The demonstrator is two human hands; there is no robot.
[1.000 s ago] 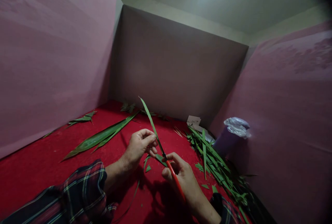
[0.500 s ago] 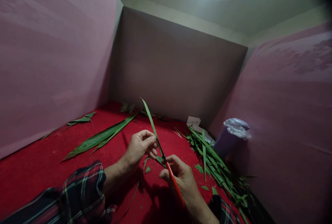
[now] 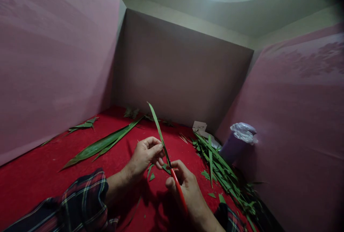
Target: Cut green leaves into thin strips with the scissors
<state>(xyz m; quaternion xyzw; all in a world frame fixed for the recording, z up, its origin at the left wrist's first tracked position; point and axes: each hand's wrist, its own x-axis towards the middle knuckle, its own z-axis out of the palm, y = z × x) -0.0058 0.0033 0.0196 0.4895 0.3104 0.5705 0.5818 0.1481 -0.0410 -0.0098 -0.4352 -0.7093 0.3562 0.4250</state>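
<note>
Little has changed: left hand (image 3: 147, 153) pinches a narrow leaf (image 3: 154, 115), right hand (image 3: 189, 187) loosely wraps red scissors (image 3: 178, 187); cutting seems unfinished.

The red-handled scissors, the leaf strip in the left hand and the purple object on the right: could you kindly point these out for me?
Red-handled scissors (image 3: 175, 178): head view, on the red handle.
Leaf strip (image 3: 156, 121): head view, on its green upper length.
Purple object (image 3: 232, 149): head view, on its purple side.

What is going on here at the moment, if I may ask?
A person's left hand pinches a narrow green leaf, and the right hand holds red-handled scissors, blades lined up along it. On the red surface, a large leaf lies to the left and a leafy heap to the right.
</note>
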